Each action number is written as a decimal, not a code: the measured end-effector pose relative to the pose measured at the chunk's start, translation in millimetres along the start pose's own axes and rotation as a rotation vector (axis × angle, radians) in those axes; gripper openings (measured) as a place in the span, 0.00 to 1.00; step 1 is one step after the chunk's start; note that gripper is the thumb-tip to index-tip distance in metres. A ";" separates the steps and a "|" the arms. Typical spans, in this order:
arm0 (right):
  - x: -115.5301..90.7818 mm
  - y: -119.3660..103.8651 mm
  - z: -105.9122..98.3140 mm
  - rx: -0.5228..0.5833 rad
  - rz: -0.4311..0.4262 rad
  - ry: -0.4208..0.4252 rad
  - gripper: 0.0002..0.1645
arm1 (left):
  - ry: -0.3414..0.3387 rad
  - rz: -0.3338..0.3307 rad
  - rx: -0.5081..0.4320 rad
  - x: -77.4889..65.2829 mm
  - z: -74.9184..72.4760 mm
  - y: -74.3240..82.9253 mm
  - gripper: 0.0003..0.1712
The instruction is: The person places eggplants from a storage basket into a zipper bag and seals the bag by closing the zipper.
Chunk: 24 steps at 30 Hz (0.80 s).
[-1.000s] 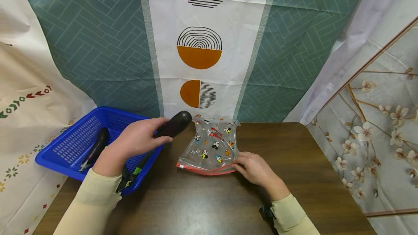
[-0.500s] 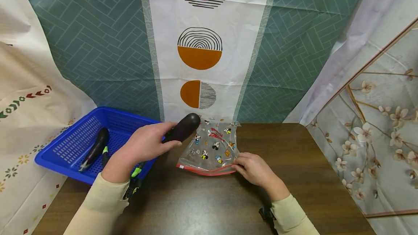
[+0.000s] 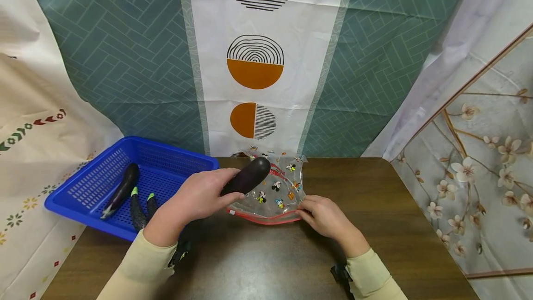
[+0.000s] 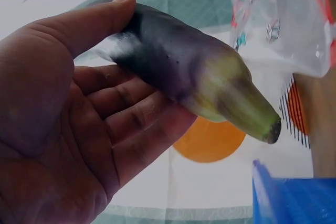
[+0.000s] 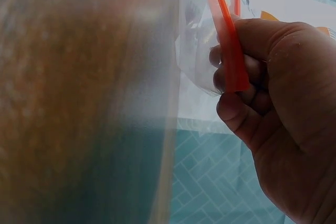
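Note:
My left hand (image 3: 204,198) grips a dark purple eggplant (image 3: 251,175) over the near left part of a clear zip bag (image 3: 287,196). In the left wrist view, the thumb and fingers lie round the eggplant (image 4: 173,59), whose pale green stem end points away from the palm. Cartoon figures cover the bag, which lies on the table with its red zip edge toward me. At the right end of that edge my right hand (image 3: 325,216) pinches the bag. The right wrist view has the red zip strip (image 5: 228,40) between thumb and fingers.
A blue plastic basket (image 3: 175,154) stands at the left on the brown wooden table (image 3: 258,263). Inside lie another eggplant (image 3: 122,191) and two dark vegetables (image 3: 137,209) with bright green ends, partly behind my left arm. Patterned cloths hang behind and on both sides.
My left hand has carried the eggplant right and toward me, from beside the basket to over the bag. The right hand keeps its hold in the same place.

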State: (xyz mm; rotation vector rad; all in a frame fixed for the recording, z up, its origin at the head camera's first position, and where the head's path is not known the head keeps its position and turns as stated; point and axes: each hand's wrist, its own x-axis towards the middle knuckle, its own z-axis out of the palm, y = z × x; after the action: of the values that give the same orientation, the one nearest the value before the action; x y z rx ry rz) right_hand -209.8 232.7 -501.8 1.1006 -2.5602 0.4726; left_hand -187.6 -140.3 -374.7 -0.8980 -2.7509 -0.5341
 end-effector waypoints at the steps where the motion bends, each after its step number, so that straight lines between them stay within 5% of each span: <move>1: 0.2 -0.2 -0.1 -0.003 0.001 0.001 0.08 | -0.002 0.001 -0.002 -0.1 2.0 1.7 0.27; 24: 1.1 -0.6 2.7 0.003 -0.006 0.004 0.05 | -0.102 0.090 -0.003 -5.6 48.4 17.4 0.24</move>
State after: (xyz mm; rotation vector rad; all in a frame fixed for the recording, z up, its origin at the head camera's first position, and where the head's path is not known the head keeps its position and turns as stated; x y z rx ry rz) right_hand -210.4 230.4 -503.7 1.1072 -2.5524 0.4766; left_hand -176.4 -111.0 -415.9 -1.0724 -2.7836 -0.4895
